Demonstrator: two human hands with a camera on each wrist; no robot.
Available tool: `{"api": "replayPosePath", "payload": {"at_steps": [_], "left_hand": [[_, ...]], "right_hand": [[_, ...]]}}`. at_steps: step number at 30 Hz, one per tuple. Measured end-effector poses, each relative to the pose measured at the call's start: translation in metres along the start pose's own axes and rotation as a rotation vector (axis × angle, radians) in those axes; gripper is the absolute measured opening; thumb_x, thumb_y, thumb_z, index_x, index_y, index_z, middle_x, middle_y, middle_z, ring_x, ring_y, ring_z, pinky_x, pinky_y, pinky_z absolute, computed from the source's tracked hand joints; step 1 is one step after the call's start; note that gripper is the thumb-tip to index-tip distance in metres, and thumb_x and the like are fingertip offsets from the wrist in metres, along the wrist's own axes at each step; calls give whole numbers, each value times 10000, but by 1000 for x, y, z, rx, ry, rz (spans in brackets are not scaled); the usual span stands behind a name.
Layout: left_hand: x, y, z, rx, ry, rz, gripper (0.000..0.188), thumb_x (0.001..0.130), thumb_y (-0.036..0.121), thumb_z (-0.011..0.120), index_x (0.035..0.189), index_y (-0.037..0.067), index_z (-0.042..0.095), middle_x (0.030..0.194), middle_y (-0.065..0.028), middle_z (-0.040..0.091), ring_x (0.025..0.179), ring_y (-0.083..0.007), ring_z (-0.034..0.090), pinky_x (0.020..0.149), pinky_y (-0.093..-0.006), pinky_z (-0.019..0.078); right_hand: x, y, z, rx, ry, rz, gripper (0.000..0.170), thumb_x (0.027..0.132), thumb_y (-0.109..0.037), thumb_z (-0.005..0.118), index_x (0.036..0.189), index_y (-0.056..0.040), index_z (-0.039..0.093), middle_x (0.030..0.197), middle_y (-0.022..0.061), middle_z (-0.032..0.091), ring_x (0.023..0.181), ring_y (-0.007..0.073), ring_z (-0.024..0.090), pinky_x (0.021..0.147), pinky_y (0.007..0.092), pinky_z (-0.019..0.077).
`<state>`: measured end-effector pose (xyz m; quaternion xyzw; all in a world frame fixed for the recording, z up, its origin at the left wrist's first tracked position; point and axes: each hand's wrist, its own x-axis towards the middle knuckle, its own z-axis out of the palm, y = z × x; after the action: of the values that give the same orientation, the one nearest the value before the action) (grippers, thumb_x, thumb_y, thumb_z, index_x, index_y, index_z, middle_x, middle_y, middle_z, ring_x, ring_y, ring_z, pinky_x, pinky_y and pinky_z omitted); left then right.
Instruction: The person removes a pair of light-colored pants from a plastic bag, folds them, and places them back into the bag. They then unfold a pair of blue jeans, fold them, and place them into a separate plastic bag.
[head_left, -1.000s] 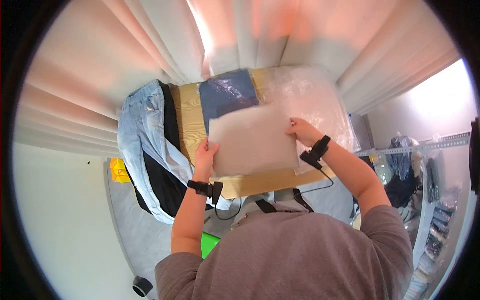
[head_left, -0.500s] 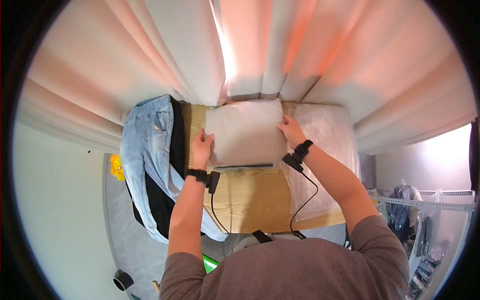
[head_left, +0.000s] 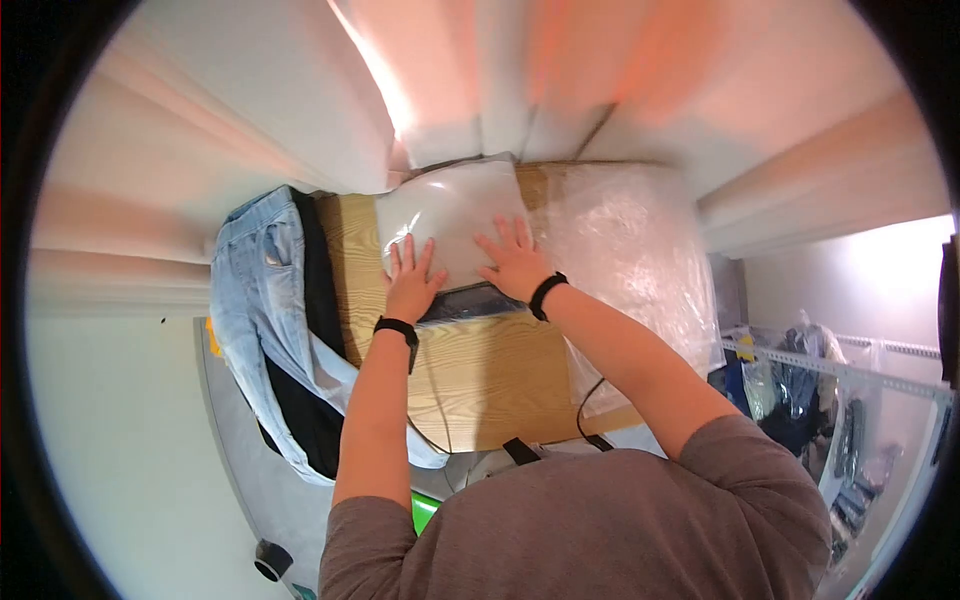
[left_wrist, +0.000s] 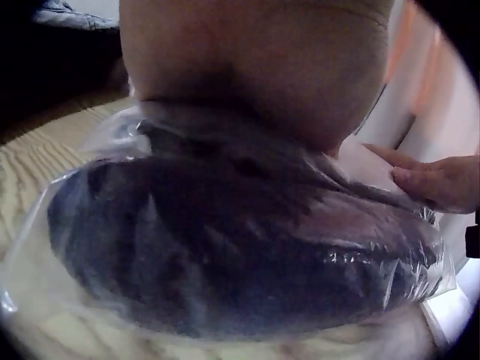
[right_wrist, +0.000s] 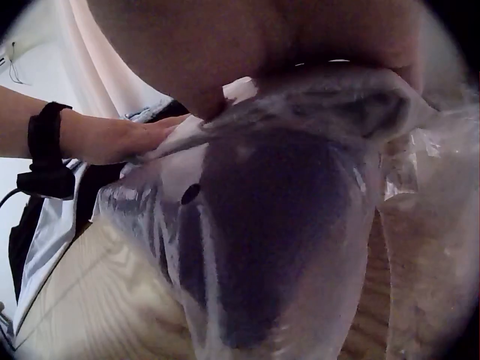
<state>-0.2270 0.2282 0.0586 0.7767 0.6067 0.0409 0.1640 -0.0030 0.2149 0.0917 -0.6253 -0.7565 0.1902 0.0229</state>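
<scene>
shirt [head_left: 590, 530]: grey-brown, plain, fills 6 o'clock of the head view. short sleeves, left sleeve [head_left: 368, 540] at 7 o'clock, right sleeve [head_left: 755, 475] at 4. left wristband [head_left: 395, 326] and right wristband [head_left: 547, 296]: black. angular black housing [right_wrist: 46, 184] at the left wristband's 6 o'clock in the right wrist view; thin dark cable [right_wrist: 9, 196] leads toward 8.

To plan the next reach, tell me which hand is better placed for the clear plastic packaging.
Likely the right hand: it rests open on the pale packet, on the side nearer the clear plastic packaging. The left hand, also on the packet, is farther off.
</scene>
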Motion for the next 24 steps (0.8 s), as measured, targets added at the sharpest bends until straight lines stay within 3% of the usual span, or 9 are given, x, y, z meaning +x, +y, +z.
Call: {"api": "replayPosePath", "payload": {"at_steps": [4, 7, 9, 11, 13, 16, 18, 22, 24], "left_hand": [[-9, 8, -12, 34, -8, -47, 594, 880, 459, 478, 1412, 295, 271, 1502, -110, 131, 1367, -394, 93, 996, -660, 167], [-40, 5, -10, -118, 59, -155, 600, 886, 400, 492, 1420, 272, 250, 1486, -150, 162, 1362, -394, 113, 1006, -643, 169], [-73, -20, -1, -209, 313, -203, 637, 870, 349, 532, 1421, 201, 249, 1454, -199, 204, 1351, -394, 149, 1013, -622, 179], [-123, -32, -21, 9, 380, -349, 723, 796, 310, 632, 1396, 116, 277, 1426, -218, 239, 1329, -393, 197, 1003, -600, 226], [-173, -50, -29, 157, 483, -580, 777, 754, 300, 675, 1388, 94, 277, 1423, -212, 246, 1321, -386, 220, 999, -584, 252], [-228, -71, -40, 264, 562, -832, 869, 707, 315, 719, 1392, 74, 243, 1418, -220, 247, 1311, -375, 246, 990, -568, 289], [-250, -85, -35, 167, 398, -950, 921, 678, 333, 741, 1396, 74, 226, 1416, -214, 246, 1298, -369, 266, 963, -545, 348], [-267, -107, -13, 151, 329, -878, 768, 675, 275, 735, 1307, 46, 364, 1274, -176, 394, 1162, -338, 424, 885, -441, 450], [-269, -117, -14, 113, 464, -802, 621, 690, 253, 717, 1211, 35, 459, 1138, -159, 472, 1039, -339, 486, 832, -433, 458]], "right_hand": [[-5, 3, -8, 46, 2, -79, 599, 853, -445, 532, 1388, -284, 316, 1491, 137, 117, 1350, 418, 118, 1009, 607, 256], [-33, 20, 5, 230, 281, -67, 592, 839, -372, 555, 1360, -184, 346, 1433, 195, 258, 1291, 412, 274, 1001, 576, 274], [-72, 39, 14, 424, 338, -106, 585, 813, -333, 591, 1325, -143, 382, 1399, 201, 316, 1258, 390, 330, 984, 556, 299], [-119, 67, 42, 278, 219, -36, 590, 801, -327, 609, 1314, -127, 396, 1389, 199, 334, 1257, 371, 338, 975, 539, 316], [-168, 58, 36, 18, 99, 153, 607, 775, -293, 647, 1300, -104, 407, 1377, 237, 330, 1248, 396, 339, 967, 524, 348], [-209, 56, 53, -48, -227, 422, 829, 752, -376, 665, 1408, -142, 215, 1451, 230, 178, 1310, 418, 238, 972, 605, 307], [-217, 62, 75, -28, -213, 393, 830, 768, -380, 646, 1422, -147, 191, 1462, 229, 147, 1328, 425, 198, 973, 619, 295], [-194, 62, 93, 8, -95, 561, 771, 820, -466, 530, 1433, -158, 178, 1495, 171, 90, 1370, 376, 100, 999, 626, 245], [-175, 76, 101, 99, -71, 601, 749, 832, -491, 501, 1431, -166, 190, 1496, 166, 88, 1371, 373, 97, 989, 647, 234]]}}
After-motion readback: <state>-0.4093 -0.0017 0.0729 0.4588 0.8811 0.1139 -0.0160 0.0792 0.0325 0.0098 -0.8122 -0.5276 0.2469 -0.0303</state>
